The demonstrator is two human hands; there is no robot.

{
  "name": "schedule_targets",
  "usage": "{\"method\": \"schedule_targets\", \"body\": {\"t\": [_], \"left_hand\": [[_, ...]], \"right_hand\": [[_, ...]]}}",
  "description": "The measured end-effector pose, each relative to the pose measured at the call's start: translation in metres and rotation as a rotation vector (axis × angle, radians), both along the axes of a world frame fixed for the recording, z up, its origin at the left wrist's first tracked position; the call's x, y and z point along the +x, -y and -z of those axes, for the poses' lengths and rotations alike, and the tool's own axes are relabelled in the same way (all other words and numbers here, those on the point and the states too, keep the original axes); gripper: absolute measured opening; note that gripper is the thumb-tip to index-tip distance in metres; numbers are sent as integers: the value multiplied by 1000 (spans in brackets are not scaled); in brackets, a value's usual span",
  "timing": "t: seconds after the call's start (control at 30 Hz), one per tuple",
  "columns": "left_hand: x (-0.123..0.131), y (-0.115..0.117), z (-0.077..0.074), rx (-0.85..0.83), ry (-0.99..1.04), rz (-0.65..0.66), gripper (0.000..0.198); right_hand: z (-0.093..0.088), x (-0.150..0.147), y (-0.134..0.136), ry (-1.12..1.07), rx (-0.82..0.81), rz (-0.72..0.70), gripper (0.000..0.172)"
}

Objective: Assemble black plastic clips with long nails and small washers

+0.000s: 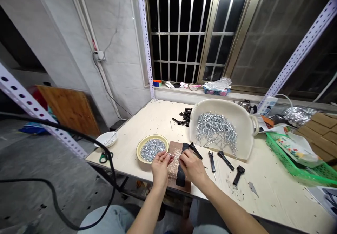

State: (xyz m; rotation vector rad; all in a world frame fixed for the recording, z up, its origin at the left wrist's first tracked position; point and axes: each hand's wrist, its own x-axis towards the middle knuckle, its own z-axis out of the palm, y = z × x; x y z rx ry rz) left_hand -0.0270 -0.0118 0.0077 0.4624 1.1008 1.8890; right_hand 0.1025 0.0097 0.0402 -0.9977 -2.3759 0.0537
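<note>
A thin metal rod (173,155) spans the gap between my hands, roughly level, above a brown board (172,183). Its left end is pinched in the fingertips of my left hand (160,167), close to the rim of a yellow bowl (138,153) of small shiny metal pieces (153,149). My right hand (193,167) is closed around the other end, its fingers partly hiding the rod. Beneath that hand, a dark notched block (180,178) lies along the board. Several black plastic handles (212,161), some with metal shafts sticking out, lie to the right.
A cream scoop-shaped tray (246,149) holds a heap of long metal rods (216,128). Behind lie black parts (186,116). On the left are a white bowl (112,139) and green-handled scissors (105,156); a green basket (279,153) stands right. A black cable (115,171) loops across the left foreground.
</note>
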Motion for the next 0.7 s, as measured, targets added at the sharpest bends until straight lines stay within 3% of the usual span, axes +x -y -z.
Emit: {"method": "schedule_targets", "body": {"t": [0.23,0.5,0.7], "left_hand": [[4,3,8,28,-112,-144,32],[8,2,15,25,-133,-141,32],[2,4,13,59,-115,-52,34]], "right_hand": [[5,-4,7,35,-28,53,17],[13,-1,7,18,-41,72,18],[9,12,5,-13,-71,18,20]]}}
